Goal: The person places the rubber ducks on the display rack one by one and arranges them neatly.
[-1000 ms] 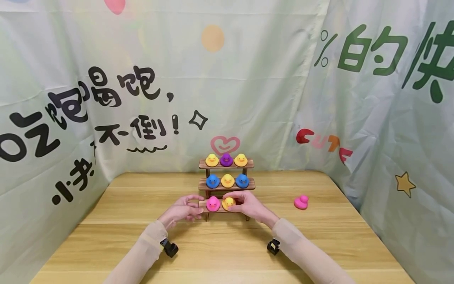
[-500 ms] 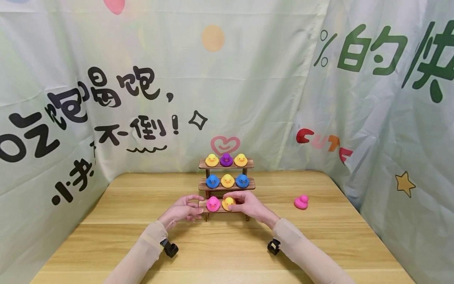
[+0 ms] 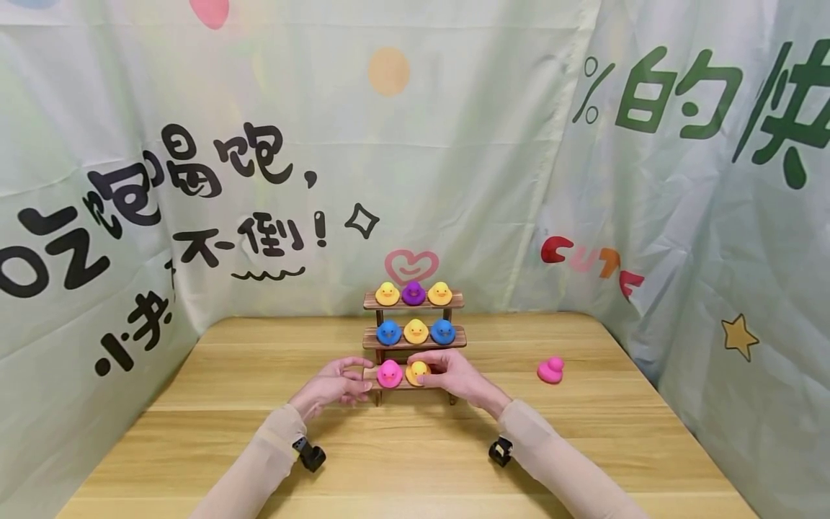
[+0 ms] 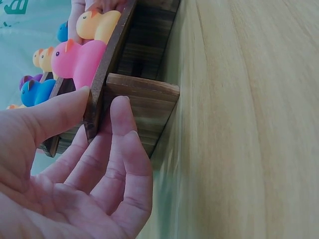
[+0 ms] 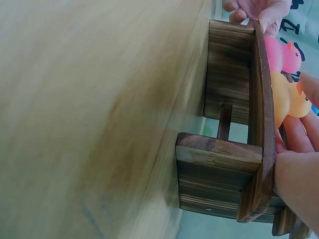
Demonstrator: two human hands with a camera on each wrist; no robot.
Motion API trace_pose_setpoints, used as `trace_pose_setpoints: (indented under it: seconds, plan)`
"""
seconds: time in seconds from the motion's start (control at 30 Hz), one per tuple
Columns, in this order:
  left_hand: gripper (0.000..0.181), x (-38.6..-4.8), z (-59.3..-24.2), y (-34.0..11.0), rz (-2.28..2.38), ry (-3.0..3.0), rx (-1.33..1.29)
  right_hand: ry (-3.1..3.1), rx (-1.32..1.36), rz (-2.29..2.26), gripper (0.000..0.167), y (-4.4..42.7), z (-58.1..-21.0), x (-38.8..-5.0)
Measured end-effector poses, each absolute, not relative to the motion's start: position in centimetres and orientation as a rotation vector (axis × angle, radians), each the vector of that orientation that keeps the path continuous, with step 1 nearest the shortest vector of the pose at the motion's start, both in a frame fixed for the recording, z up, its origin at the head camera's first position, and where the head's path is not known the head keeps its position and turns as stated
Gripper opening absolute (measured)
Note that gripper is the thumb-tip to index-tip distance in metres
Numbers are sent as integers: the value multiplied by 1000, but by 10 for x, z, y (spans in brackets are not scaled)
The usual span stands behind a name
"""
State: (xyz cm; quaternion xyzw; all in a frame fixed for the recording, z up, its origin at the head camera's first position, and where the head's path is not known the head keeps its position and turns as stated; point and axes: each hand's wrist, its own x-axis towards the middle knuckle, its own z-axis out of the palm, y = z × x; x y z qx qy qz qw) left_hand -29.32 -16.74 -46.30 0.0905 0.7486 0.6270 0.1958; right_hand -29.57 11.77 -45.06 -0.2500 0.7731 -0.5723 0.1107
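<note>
A three-tier wooden display stand (image 3: pixel 459 339) holds small rubber ducks. My left hand (image 3: pixel 333 382) grips the left end of its lowest shelf; in the left wrist view the thumb (image 4: pixel 60 113) lies at the shelf's edge and the fingers curl underneath. Beside that hand, a pink duck (image 3: pixel 390 375) sits on the lowest shelf. My right hand (image 3: pixel 459 376) holds a yellow duck (image 3: pixel 417 370) between thumb and fingers, on the same shelf just right of the pink one. The right wrist view shows this yellow duck (image 5: pixel 281 97) upright on the shelf.
Blue ducks (image 3: pixel 388 332) flank a yellow one (image 3: pixel 416 331) on the middle shelf. On top, a purple duck (image 3: pixel 413 293) sits between two yellow ones. Another pink duck (image 3: pixel 551 370) lies apart on the wooden table (image 3: pixel 415 461), at right. Printed cloth (image 3: pixel 454 180) hangs behind.
</note>
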Motion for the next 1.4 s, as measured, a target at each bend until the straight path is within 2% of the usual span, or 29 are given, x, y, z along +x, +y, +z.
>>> trace_pose_setpoints:
  seconds: [0.7, 1.17, 1.4]
  plan:
    - [52, -296, -465, -168, 1742, 2098, 275, 2231, -751, -1710, 46, 118, -450, -296]
    - [52, -294, -464, -168, 1749, 2099, 279, 2080, -699, -1918, 43, 131, -452, -292]
    - [53, -294, -464, -168, 1745, 2111, 279, 2170, -710, -1916, 36, 141, -453, -294]
